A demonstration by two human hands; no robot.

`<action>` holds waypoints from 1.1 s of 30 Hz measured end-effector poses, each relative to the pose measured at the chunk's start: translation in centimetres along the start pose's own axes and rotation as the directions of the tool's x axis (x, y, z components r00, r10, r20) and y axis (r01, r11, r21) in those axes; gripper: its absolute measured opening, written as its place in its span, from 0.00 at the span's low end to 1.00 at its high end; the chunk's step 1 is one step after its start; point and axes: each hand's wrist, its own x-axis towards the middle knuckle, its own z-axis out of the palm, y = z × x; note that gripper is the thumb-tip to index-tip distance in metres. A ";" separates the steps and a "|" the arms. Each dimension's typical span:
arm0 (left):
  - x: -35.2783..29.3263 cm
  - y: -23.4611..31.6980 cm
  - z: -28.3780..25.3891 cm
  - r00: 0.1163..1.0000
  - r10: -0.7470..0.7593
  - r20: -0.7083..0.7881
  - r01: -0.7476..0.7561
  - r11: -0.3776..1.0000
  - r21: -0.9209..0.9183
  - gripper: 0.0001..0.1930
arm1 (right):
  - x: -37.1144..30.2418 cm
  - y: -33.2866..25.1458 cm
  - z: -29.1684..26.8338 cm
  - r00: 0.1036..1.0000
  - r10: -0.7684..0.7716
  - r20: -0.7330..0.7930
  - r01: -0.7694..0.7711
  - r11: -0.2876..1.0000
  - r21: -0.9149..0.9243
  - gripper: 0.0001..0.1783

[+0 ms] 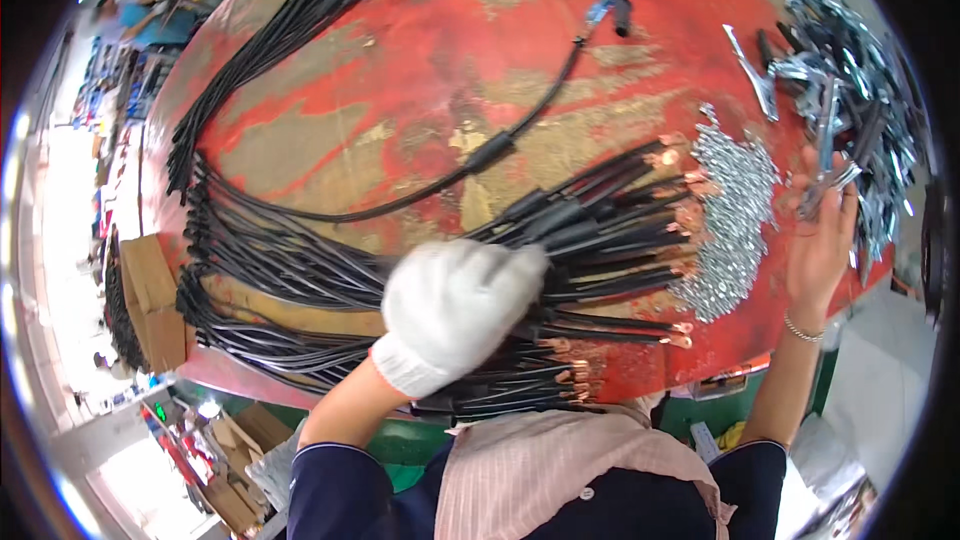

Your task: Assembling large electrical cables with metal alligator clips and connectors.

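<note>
My left hand [455, 305], in a white knitted glove, is over the bundle of black cables [300, 280], its fingers curled down around some of them; the fingertips are hidden. Copper lugs [680, 215] tip the cables' right ends. At the right, my bare right hand [825, 240] grips a silvery metal clamp [828, 182] between thumb and fingers, beside a heap of metal clamp parts [860, 90]. A pile of small shiny metal fasteners [738, 225] lies between the lugs and this hand. One single cable [430, 188] curves away to a metal clamp [606, 2] at its far end.
The worn red tabletop [400, 140] has brown bare patches. Another thick bunch of black cables [290, 25] crosses its far left. A cardboard box [153, 302] stands off the left edge, and a person [150, 20] is in the far left background.
</note>
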 end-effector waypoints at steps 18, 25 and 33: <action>-1.8 9.8 6.8 0.906 0.138 0.400 -0.174 0.983 0.054 0.12 | -10.3 -0.3 0.9 0.994 -0.006 -0.108 0.022 0.989 0.148 0.27; 5.0 6.4 0.4 0.930 0.071 0.362 0.029 0.964 -0.266 0.11 | -9.4 -0.9 2.0 0.989 0.012 -0.150 0.021 0.976 0.215 0.28; 15.3 1.3 3.1 0.871 -0.024 0.491 0.257 0.873 -0.414 0.19 | -8.4 -1.0 1.6 0.985 0.070 -0.159 -0.023 0.959 0.282 0.30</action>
